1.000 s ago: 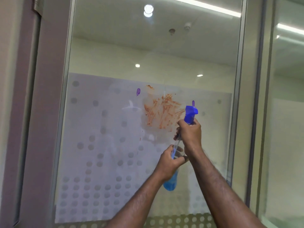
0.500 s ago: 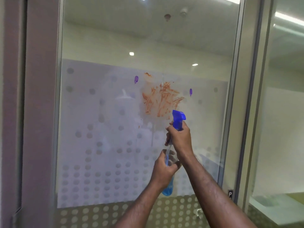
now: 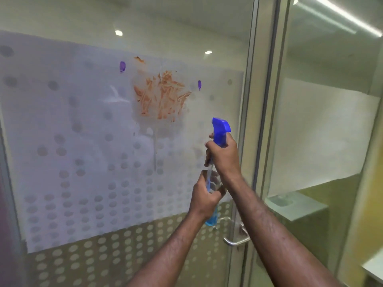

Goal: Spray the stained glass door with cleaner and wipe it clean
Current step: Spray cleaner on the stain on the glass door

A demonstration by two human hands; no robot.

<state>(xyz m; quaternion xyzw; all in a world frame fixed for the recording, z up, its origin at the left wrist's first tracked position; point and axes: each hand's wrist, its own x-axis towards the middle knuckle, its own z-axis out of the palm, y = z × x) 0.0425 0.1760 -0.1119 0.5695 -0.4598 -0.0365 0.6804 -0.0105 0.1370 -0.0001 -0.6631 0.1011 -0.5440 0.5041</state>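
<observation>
Glass door point(image 3: 62, 121), frosted with dots, filling the left. Purple mark point(image 3: 122, 66) up around 11 o'clock. Orange-red stain point(image 3: 160, 96) smeared at roughly 12 o'clock, still unwiped, with a wet run below it. Left hand point(image 3: 204, 195) wrapped tight round the clear body of the spray bottle point(image 3: 211, 218), blue liquid at the bottom. Right hand point(image 3: 224, 156) clamped on the neck under the blue trigger head point(image 3: 221, 126), nozzle at 5 o'clock off the stain. Metal door handle point(image 3: 236, 241) at about 5 o'clock.

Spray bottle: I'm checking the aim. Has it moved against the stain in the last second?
Yes. The spray bottle has dropped: its nozzle was level with the orange stain, now below it.
</observation>
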